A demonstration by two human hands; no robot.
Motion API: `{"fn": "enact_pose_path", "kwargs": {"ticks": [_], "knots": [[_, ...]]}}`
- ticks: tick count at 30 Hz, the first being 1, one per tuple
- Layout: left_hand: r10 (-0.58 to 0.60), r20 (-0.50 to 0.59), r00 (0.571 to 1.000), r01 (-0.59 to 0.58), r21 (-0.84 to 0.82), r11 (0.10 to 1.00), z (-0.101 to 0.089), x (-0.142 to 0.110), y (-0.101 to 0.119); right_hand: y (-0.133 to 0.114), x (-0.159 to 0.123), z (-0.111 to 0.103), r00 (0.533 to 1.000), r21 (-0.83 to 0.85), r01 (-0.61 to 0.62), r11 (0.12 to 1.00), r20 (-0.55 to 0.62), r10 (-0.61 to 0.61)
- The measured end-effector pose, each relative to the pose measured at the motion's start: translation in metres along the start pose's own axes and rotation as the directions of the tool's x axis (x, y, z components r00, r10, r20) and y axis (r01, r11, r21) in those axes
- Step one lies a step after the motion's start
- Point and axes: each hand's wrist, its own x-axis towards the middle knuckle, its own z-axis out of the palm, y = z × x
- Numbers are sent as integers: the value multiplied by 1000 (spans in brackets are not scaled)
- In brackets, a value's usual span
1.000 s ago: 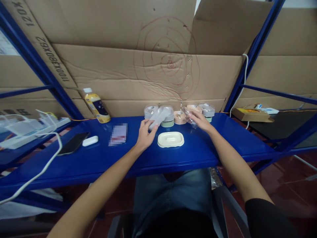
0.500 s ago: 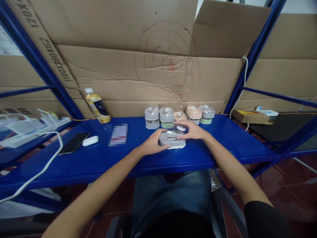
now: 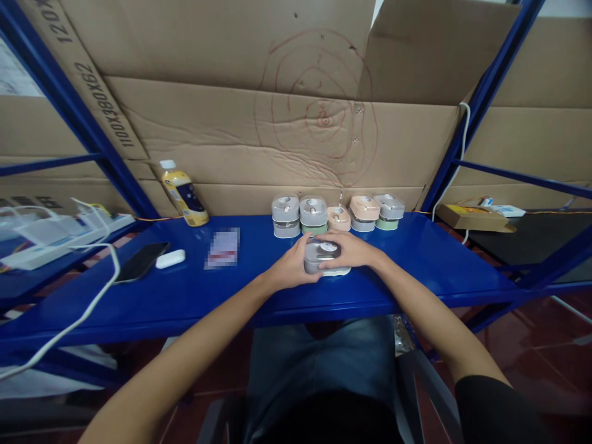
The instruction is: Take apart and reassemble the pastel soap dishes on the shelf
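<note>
grey box (image 3: 318, 254) held two-handed near the front of a blue table (image 3: 439, 259)

the box, its see-through lid bearing a round white label (image 3: 330, 246), is between the two hands. the left hand (image 3: 289, 266) curls its fingers round the left side; the right hand (image 3: 355, 248) clasps the other side, thumb across the front. a cream base (image 3: 341, 271) shows below; whether the two touch is hidden. lidded boxes (image 3: 313, 211) in grey, green and peach line the back of the glossy tabletop. to the left lie a pixelated flat item (image 3: 222, 248), a white case (image 3: 171, 259) and a dark phone (image 3: 143, 262), a yellow bottle (image 3: 185, 198) behind them. brown cardboard (image 3: 208, 129) with red rings drawn on it backs everything, between blue posts (image 3: 69, 105); the tiled floor (image 3: 546, 364) is dark red.
</note>
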Motion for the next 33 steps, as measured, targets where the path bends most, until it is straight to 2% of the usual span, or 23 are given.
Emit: {"fn": "enact_pose_path", "kwargs": {"ticks": [6,13,16,19,22,25,28,33], "knots": [[14,24,1000,-15,72,997,0,-1,2,-2,0,-5,1000,16,6,1000,24,-6],[118,70,990,-124,83,989,-4,-2,7,-3,0,-5,998,45,-20,999,57,17],[155,81,985,-160,54,986,-4,-3,8,-4,-1,-1,997,-16,-49,999,55,50],[140,95,986,-145,48,988,-4,-3,5,-5,-2,2,993,-92,-94,991,58,100],[102,92,991,-104,20,994,-3,-3,-1,-2,-8,-2,993,-91,-72,993,89,80],[35,93,995,-33,-23,999,-2,-3,-7,11,-33,-20,991,-78,-70,994,108,79],[-4,99,995,4,-9,1000,-3,-3,-8,38,-79,-52,976,-113,-200,973,60,208],[-3,100,995,2,18,1000,-3,0,-7,103,-150,-112,874,-257,-480,839,-50,484]]}}
